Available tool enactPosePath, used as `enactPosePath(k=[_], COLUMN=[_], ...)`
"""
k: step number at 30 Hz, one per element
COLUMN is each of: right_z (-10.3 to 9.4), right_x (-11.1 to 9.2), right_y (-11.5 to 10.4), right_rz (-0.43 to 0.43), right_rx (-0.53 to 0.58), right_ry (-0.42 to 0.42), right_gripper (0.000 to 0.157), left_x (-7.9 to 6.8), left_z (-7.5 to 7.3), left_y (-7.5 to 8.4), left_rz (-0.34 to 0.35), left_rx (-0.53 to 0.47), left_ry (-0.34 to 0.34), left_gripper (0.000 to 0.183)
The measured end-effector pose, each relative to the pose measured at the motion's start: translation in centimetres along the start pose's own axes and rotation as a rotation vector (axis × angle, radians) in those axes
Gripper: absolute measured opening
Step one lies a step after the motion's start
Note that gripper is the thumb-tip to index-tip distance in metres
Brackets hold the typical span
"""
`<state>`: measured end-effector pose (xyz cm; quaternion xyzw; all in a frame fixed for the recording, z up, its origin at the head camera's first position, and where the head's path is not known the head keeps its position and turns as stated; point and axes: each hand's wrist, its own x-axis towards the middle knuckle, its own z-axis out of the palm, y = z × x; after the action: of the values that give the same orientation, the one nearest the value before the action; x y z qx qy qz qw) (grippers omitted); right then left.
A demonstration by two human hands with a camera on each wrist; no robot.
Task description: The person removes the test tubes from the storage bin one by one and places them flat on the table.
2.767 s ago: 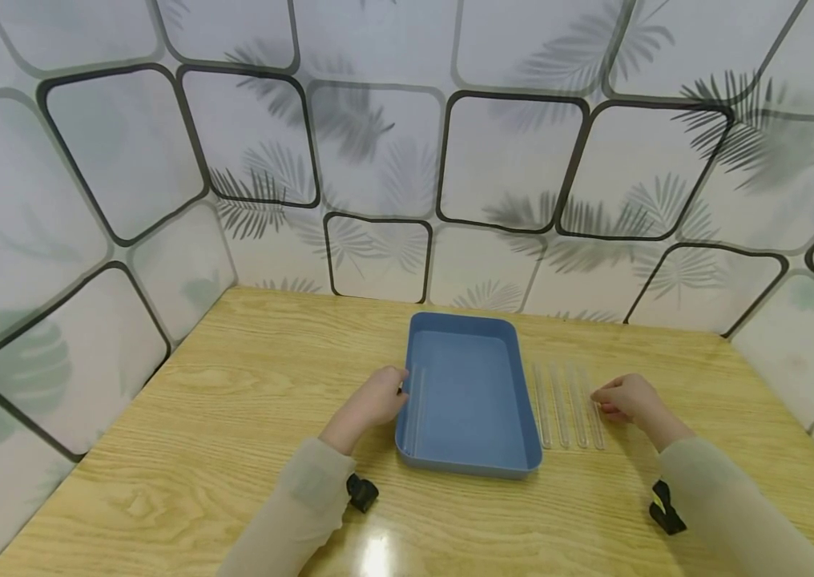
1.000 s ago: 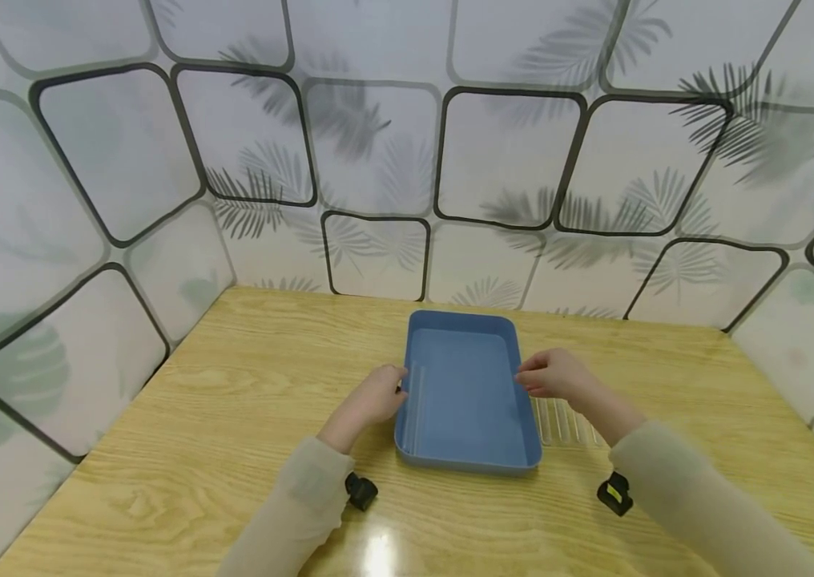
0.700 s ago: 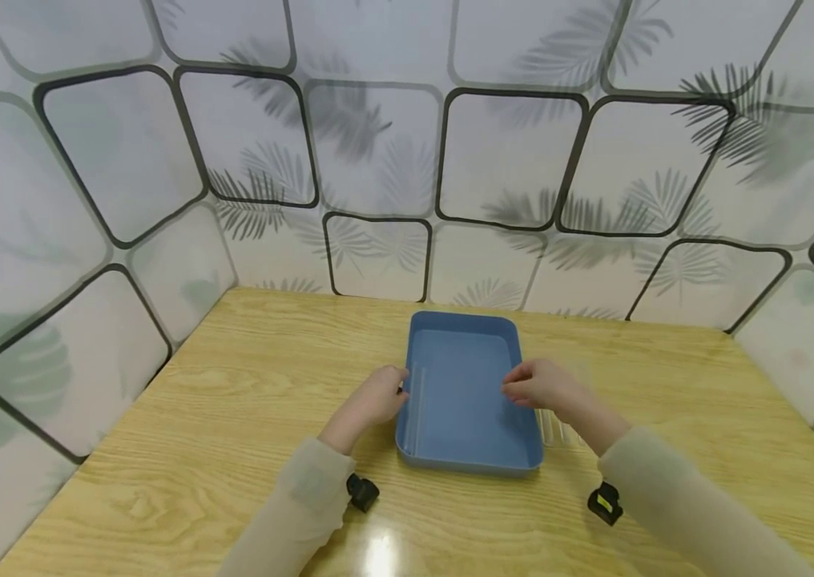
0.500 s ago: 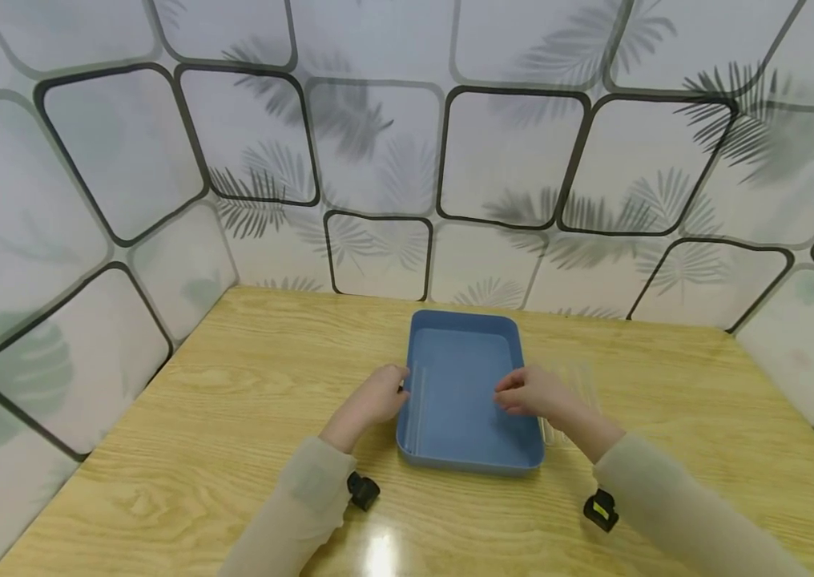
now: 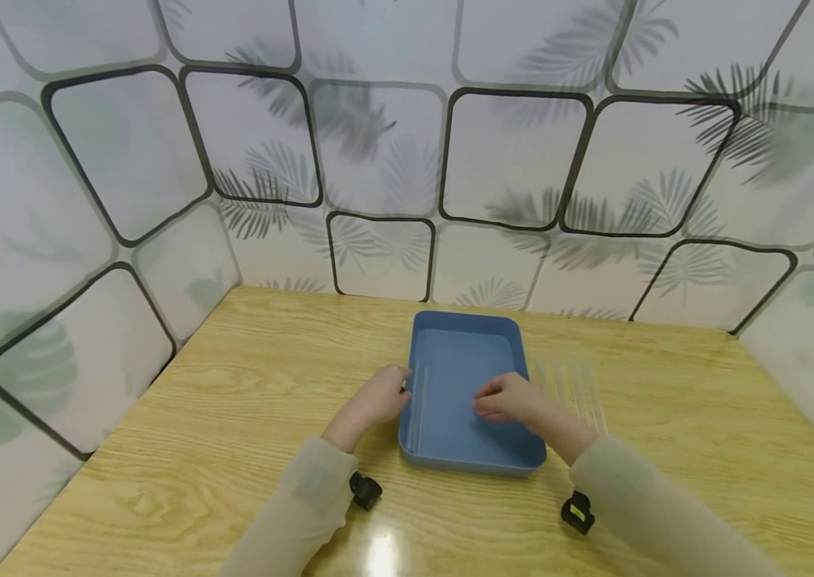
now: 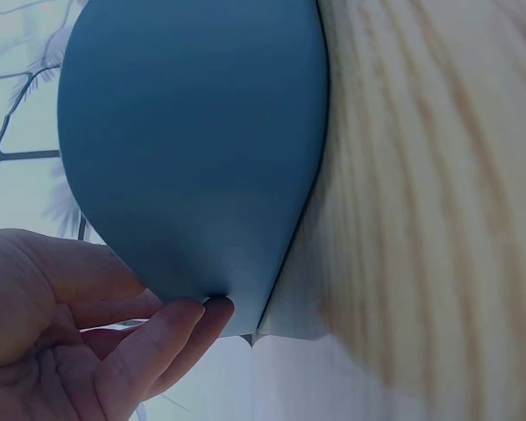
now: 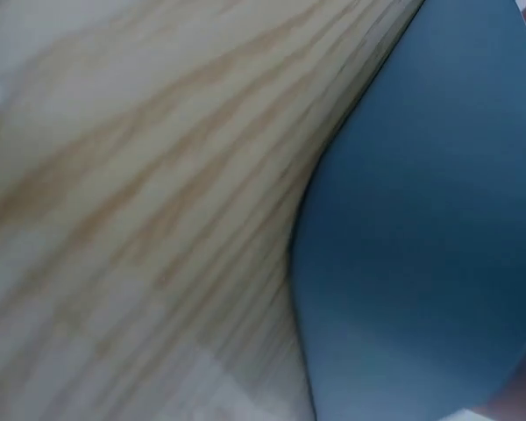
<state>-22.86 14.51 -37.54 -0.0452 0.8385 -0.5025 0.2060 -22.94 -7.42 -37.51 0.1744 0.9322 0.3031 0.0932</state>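
A blue tray [image 5: 461, 385] lies on the wooden table. My left hand [image 5: 380, 397] grips its left rim; in the left wrist view, curled fingers [image 6: 180, 342] of that hand press against the outer wall. Two clear test tubes [image 5: 417, 413] lie lengthwise along the tray's left side. Over the middle of the tray is my right hand [image 5: 511, 398], thumb and fingertips pinched together; the see-through test tube between them barely shows. More clear test tubes [image 5: 580, 389] lie side by side on the table right of the tray, partly hidden by the right forearm.
The wooden table [image 5: 270, 344] runs back to walls covered with a leaf-patterned cloth [image 5: 378, 152]. Black wrist cameras [image 5: 366, 490] hang at both sleeves, over the front of the table. The tray's raised walls stand around the test tubes inside.
From the row of test tubes on the right, my right hand has moved left over the tray's right rim and down toward its middle. My left hand stays on the left rim.
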Motion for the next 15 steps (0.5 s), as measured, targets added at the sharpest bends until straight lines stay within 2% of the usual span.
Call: enactPosePath(k=[6,15], right_z=[1.1,3.2], right_x=[1.0,2.2], right_y=[-0.6,-1.1], right_rz=[0.010,0.076], right_rx=[0.070,0.158], right_ry=[-0.036,-0.006], right_gripper=[0.034,0.035], left_x=[0.1,0.0], left_z=[0.0,0.1], left_y=[0.1,0.1], left_rz=[-0.002,0.021], left_rx=[-0.002,0.032], left_ry=[0.000,0.019], left_gripper=[0.039,0.038])
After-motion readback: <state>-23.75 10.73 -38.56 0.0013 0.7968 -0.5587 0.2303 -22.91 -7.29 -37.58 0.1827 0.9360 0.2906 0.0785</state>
